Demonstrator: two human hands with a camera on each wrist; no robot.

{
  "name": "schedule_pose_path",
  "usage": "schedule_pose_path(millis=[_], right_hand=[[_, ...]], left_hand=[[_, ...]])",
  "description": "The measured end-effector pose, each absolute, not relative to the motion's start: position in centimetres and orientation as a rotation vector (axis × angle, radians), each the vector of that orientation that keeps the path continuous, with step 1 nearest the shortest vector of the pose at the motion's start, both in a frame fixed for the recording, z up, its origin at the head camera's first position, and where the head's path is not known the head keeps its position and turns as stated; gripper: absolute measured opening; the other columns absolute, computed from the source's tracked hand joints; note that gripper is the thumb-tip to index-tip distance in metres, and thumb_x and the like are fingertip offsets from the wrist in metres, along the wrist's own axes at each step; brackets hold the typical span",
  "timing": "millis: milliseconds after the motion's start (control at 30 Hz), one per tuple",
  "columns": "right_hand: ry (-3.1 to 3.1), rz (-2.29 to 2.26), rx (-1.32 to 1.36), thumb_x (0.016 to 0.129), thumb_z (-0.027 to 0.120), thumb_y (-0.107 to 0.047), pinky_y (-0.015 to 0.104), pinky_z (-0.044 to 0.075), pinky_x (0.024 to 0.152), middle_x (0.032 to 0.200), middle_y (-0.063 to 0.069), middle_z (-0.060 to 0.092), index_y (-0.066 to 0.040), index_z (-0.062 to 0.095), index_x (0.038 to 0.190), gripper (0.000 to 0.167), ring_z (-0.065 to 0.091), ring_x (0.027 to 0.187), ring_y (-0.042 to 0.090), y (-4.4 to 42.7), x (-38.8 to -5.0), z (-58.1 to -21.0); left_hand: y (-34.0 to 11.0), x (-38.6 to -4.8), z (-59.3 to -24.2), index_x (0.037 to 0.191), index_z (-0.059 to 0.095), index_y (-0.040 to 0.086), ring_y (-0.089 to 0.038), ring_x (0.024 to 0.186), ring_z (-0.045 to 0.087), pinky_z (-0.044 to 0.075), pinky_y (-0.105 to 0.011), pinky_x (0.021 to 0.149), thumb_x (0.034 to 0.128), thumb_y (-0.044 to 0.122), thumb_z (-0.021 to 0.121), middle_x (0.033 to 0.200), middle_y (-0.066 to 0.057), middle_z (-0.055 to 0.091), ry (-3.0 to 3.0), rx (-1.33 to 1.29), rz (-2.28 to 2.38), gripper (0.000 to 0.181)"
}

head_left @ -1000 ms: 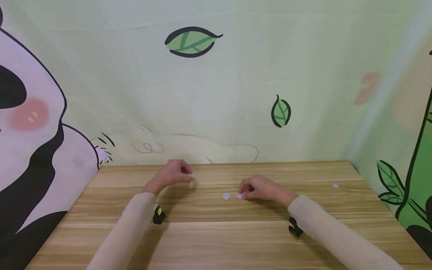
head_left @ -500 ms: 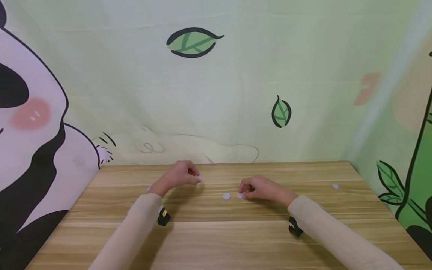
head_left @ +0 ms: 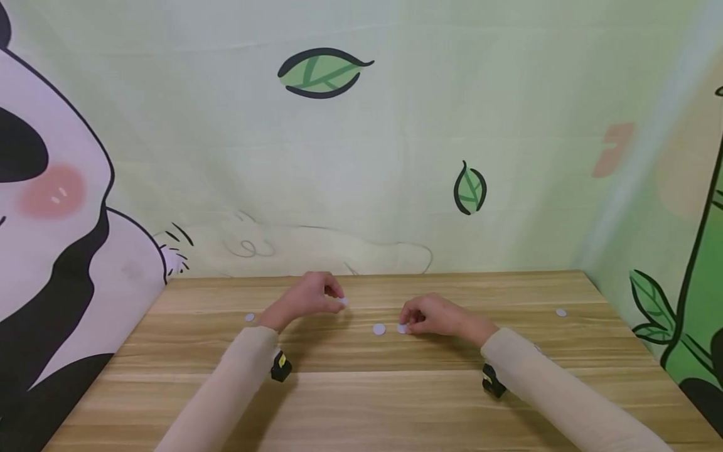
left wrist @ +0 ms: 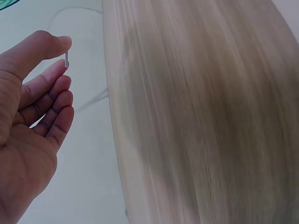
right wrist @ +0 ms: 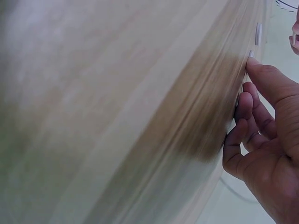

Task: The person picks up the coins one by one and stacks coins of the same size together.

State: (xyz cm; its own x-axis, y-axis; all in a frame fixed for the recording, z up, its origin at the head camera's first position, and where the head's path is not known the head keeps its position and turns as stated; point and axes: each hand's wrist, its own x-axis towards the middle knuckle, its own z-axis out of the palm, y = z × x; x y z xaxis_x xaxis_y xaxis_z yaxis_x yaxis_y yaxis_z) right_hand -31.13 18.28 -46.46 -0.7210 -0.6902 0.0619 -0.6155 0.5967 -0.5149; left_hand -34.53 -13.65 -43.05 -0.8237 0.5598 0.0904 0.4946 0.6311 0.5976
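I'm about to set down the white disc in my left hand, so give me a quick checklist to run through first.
1. Held disc secure: ok, the left hand pinches it between thumb and finger.
2. Held disc on the table: not ok, it is above the surface.
3. Right hand at the braced disc: ok, it touches it.
4. Middle disc free: ok, it lies between the hands, touching neither.
5. Left outer disc and right outer disc away from the fingertips: ok.
6. White piece by the right sleeve: cannot tell what it is, mostly hidden.
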Motion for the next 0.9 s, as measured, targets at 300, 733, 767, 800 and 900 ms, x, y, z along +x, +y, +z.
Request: schedule_pose_path(millis=[300, 733, 767, 800, 900], right_hand=[[2.696, -0.788, -1.084, 0.091, 0.077, -0.013, 0.021, 0.048, 0.071, 0.085, -0.007, 0.063, -0.011, 0.072, 0.096, 0.006, 0.053, 0.076, 0.002, 18.2, -31.1, -46.5], [2.698, -0.79, -1.059, 0.091, 0.076, -0.011, 0.021, 0.048, 0.071, 0.086, -0.005, 0.064, -0.007, 0.073, 0.096, 0.007, 0.053, 0.077, 0.002, 18.1, -30.9, -46.4], [2.697, -0.79, -1.058, 0.091, 0.076, -0.011, 0.021, 0.048, 0.071, 0.085, -0.006, 0.065, -0.007, 0.073, 0.097, 0.007, 0.053, 0.077, 0.002, 18.1, -30.9, -46.3], [2.695, -0.792, -1.057, 0.091, 0.076, -0.01, 0.021, 0.049, 0.071, 0.085, -0.006, 0.065, -0.007, 0.073, 0.097, 0.007, 0.053, 0.077, 0.002, 18.1, -30.9, -46.3], [2.693, -0.799, -1.05, 0.091, 0.076, -0.01, 0.02, 0.049, 0.07, 0.085, -0.006, 0.066, -0.006, 0.074, 0.096, 0.007, 0.054, 0.076, 0.001, 18.1, -30.9, -46.3]], left_hand=[[-12.7, -34.0, -43.0, 0.089, 0.073, 0.011, -0.017, 0.092, 0.062, 0.053, -0.038, 0.087, 0.0826, 0.016, 0.082, 0.092, 0.001, 0.068, 2.76, 0.9, 0.916, 0.013], [-10.8, -33.9, -43.3, 0.09, 0.073, 0.011, -0.016, 0.091, 0.062, 0.053, -0.036, 0.086, 0.0843, 0.016, 0.082, 0.092, 0.002, 0.069, 2.722, 0.964, 0.905, 0.012], [-10.7, -33.9, -43.3, 0.091, 0.073, 0.011, -0.016, 0.092, 0.063, 0.053, -0.036, 0.086, 0.0844, 0.016, 0.082, 0.092, 0.002, 0.069, 2.716, 0.969, 0.908, 0.012], [-10.5, -33.9, -43.3, 0.091, 0.073, 0.01, -0.016, 0.092, 0.063, 0.053, -0.036, 0.086, 0.0843, 0.015, 0.082, 0.092, 0.002, 0.069, 2.707, 0.973, 0.914, 0.012], [-10.1, -33.8, -43.3, 0.091, 0.072, 0.01, -0.015, 0.092, 0.063, 0.054, -0.035, 0.086, 0.084, 0.014, 0.081, 0.091, 0.003, 0.069, 2.698, 0.977, 0.915, 0.012]])
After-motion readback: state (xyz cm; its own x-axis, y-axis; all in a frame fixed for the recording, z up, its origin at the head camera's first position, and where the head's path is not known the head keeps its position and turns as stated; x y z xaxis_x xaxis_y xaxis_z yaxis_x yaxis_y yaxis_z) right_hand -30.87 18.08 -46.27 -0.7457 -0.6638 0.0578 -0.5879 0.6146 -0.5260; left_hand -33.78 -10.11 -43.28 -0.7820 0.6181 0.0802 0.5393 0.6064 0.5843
